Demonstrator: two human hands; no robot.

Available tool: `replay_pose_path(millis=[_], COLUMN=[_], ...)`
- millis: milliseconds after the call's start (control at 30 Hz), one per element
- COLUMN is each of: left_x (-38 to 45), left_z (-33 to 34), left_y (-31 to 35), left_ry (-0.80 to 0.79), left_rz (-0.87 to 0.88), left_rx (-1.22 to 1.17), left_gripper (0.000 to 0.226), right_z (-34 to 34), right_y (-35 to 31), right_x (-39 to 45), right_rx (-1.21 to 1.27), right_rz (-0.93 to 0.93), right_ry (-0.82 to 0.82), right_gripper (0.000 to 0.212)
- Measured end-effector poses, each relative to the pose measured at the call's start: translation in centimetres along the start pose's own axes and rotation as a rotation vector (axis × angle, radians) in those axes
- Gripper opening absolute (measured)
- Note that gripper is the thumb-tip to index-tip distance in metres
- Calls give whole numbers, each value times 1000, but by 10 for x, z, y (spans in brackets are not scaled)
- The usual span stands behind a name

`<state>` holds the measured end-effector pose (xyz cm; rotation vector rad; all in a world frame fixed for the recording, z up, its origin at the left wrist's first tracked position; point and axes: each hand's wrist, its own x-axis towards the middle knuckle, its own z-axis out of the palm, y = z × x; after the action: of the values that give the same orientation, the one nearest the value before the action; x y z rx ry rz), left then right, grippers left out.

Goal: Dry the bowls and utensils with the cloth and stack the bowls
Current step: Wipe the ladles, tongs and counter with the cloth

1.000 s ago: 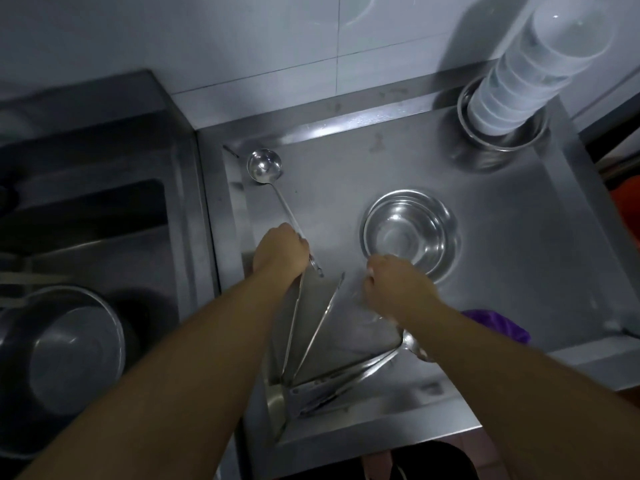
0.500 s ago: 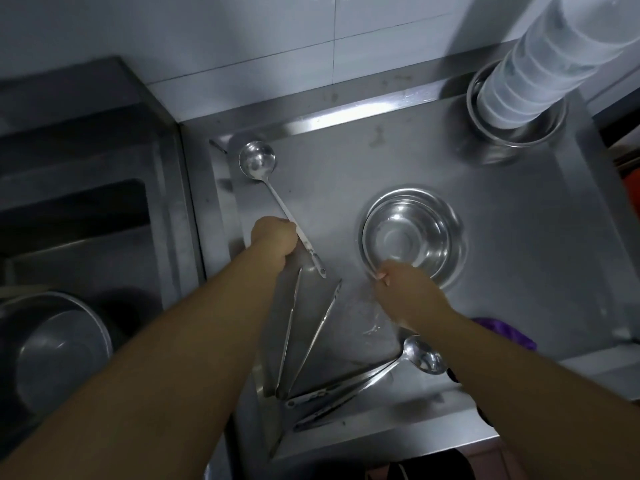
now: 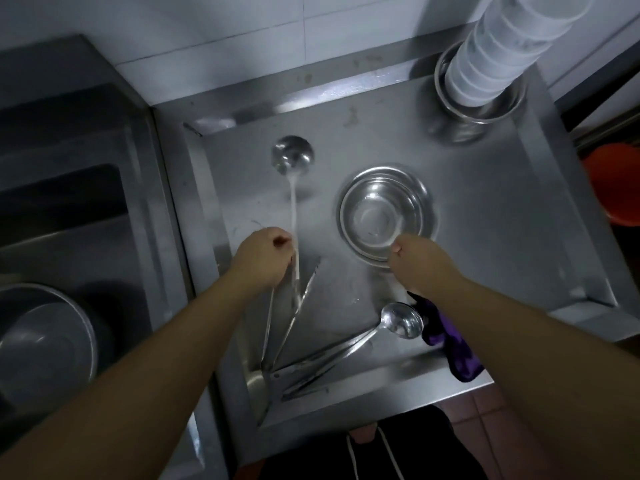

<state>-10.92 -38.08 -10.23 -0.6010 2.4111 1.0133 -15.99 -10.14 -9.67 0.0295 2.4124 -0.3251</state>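
My left hand (image 3: 263,261) grips the handle of a steel ladle (image 3: 292,155). Its cup points away from me, and the handle is blurred with motion. My right hand (image 3: 415,261) is curled at the near rim of the nested steel bowls (image 3: 384,209), and I see nothing in it. A purple cloth (image 3: 450,344) lies by the counter's front edge, partly hidden under my right forearm. A second ladle (image 3: 401,320) lies beside the cloth. Steel tongs (image 3: 280,327) lie below my left hand, with more tongs (image 3: 318,367) near the front edge.
A tall stack of white bowls (image 3: 502,53) stands in a steel bowl (image 3: 481,112) at the back right of the steel counter (image 3: 502,237). A sink with a large steel pot (image 3: 45,344) is on the left. An orange tub (image 3: 616,185) sits beyond the right edge.
My left hand has swung the ladle so its cup moved right and its handle points toward me. My right hand moved up to the near rim of the steel bowls.
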Motion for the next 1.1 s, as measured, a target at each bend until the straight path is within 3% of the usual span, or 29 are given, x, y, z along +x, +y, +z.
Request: replay_pose_path(millis=[100, 267, 467, 600, 800, 1100], left_x=[-38, -92, -123, -128, -125, -129], left_z=[13, 37, 68, 85, 105, 119], left_y=[3, 0, -11, -24, -31, -33], left_ry=[-133, -309, -443, -510, -526, -315], left_rz=[151, 317, 355, 336, 282, 210], left_rx=[104, 278, 405, 473, 498, 488], left_gripper=[11, 15, 18, 15, 22, 12], right_z=[1, 5, 6, 11, 20, 37], right_y=[13, 36, 76, 101, 109, 113], right_x=[-8, -27, -55, -70, -86, -100], right_rx=[28, 25, 90, 125, 127, 184], right_rz=[24, 54, 193, 237, 223, 218], right_ry=[39, 91, 119, 114, 99, 89], right_gripper=[28, 24, 34, 26, 21, 18])
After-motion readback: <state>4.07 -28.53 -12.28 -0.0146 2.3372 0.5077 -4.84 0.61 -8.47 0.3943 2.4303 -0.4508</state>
